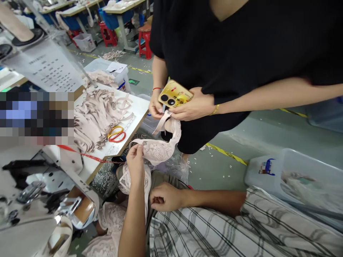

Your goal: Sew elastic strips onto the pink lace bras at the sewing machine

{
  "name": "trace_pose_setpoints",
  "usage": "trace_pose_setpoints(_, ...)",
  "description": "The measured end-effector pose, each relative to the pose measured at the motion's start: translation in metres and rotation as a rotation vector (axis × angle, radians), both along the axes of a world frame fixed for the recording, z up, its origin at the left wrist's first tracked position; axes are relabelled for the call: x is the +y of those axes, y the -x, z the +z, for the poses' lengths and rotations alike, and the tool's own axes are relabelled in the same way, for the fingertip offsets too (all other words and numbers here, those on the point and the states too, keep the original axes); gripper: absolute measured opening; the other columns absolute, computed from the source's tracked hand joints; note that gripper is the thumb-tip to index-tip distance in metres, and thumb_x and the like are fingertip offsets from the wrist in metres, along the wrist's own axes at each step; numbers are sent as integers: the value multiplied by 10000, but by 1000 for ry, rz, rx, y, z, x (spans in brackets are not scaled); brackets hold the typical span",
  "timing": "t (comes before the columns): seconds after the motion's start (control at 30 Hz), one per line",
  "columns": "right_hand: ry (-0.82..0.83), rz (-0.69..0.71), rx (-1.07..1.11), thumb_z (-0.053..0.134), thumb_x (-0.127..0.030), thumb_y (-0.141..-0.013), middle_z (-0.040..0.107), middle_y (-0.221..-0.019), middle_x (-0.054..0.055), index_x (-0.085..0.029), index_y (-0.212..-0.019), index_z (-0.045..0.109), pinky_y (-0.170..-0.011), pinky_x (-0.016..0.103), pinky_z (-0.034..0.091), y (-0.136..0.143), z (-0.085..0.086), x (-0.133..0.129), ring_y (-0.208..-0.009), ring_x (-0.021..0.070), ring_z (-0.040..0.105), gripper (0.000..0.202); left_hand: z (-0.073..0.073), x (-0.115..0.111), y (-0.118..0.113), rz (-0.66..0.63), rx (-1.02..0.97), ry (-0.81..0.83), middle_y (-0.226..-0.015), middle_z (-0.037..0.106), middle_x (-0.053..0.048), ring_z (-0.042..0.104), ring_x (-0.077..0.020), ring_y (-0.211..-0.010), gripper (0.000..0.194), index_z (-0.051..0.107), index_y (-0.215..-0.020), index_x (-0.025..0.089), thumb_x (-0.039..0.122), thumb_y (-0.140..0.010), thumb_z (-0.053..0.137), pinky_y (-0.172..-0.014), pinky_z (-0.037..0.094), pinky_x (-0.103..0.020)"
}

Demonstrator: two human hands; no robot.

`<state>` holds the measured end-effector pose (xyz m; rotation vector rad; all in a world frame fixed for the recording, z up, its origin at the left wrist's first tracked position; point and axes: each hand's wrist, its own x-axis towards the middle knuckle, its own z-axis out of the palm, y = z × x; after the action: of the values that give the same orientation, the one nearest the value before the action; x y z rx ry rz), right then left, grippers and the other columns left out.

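A pale pink lace bra (158, 150) hangs between me and a standing person. My left hand (135, 160) is closed, thumb and fingers pinching the bra's edge near one end. At the other end, the person's hands (191, 107) hold the bra by a strap, together with a yellow phone (175, 95). My right hand (166, 198) is curled into a loose fist over my lap, with no object showing in it. More lace cups (111, 217) lie below my left forearm, partly hidden by it.
On the white table (136, 107) lie a heap of pink fabric strips (93, 117) and scissors with yellow and red handles (116, 135). A sewing machine (53, 192) stands at left. Plastic bins (268, 167) stand at right and behind the table. Scraps litter the floor.
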<state>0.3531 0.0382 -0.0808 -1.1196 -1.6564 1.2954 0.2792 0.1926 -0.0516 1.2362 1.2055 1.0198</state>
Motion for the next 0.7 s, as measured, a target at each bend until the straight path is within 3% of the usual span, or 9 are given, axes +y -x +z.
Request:
trace_pose_setpoints(0.13, 25, 43, -70, 614, -238, -773, 652, -646, -12, -260, -774, 654, -572, 287, 470, 9, -12, -7, -571, 158, 622, 46, -28, 3, 14, -24, 172, -26, -855, 735, -78, 669, -187, -790, 199, 737, -908, 150, 315, -819, 668, -759, 515, -298)
trace_pose_setpoints(0.23, 97, 106, -172, 614, -264, -811, 673, -697, -3, -212, -809, 670, -587, 245, 468, 10, -27, -8, -609, 136, 632, 76, -51, -15, 47, -30, 308, -21, -984, 759, -100, 707, -215, -912, 232, 730, -1014, 167, 225, -793, 687, -849, 540, -328)
trace_pose_setpoints(0.33, 183, 174, -322, 589, -315, -878, 703, -798, 15, -204, -902, 680, -616, 229, 471, 7, -44, -3, -689, 134, 655, 146, -68, -59, 112, 33, 460, 23, -1060, 751, -80, 705, -209, -976, 245, 708, -1078, 202, 269, -851, 641, -902, 540, -328)
trace_pose_setpoints(0.4, 200, 222, -371, 572, -352, -902, 707, -854, 32, -199, -961, 668, -622, 241, 475, 11, -56, 5, -726, 149, 659, 190, -74, -100, 166, 162, 596, 74, -1133, 722, -100, 677, -234, -1057, 289, 671, -1144, 196, 315, -898, 578, -962, 519, -373)
trace_pose_setpoints(0.47, 191, 273, -391, 561, -365, -915, 707, -902, 46, -191, -1016, 650, -647, 257, 492, 25, -66, 14, -760, 159, 663, 221, -81, -144, 217, 338, 762, 134, -1250, 650, -162, 582, -302, -1222, 366, 612, -1219, 159, 345, -912, 539, -1076, 431, -478)
trace_pose_setpoints(0.53, 150, 335, -398, 573, -359, -912, 705, -928, 48, -189, -1053, 641, -698, 274, 514, 51, -73, 25, -785, 163, 664, 231, -91, -183, 255, 448, 898, 212, -1239, 622, -217, 531, -370, -1264, 427, 591, -1213, 115, 385, -882, 574, -1087, 391, -557)
trace_pose_setpoints(0.6, 73, 393, -398, 617, -338, -886, 703, -993, 59, -193, -1070, 651, -810, 312, 524, 84, -77, 38, -887, 190, 665, 236, -102, -210, 275, 462, 983, 281, -1132, 650, -212, 573, -384, -1187, 435, 614, -1145, 108, 413, -835, 632, -1032, 439, -551)
trace_pose_setpoints(0.7, -57, 365, -435, 621, -292, -881, 597, -1312, 144, -171, -1227, 621, -1066, 431, 409, 126, -80, 66, -1240, 293, 533, 367, -118, -224, 276, 409, 1057, 311, -1108, 657, -196, 594, -354, -1154, 409, 623, -1138, 110, 396, -845, 626, -1007, 471, -495)
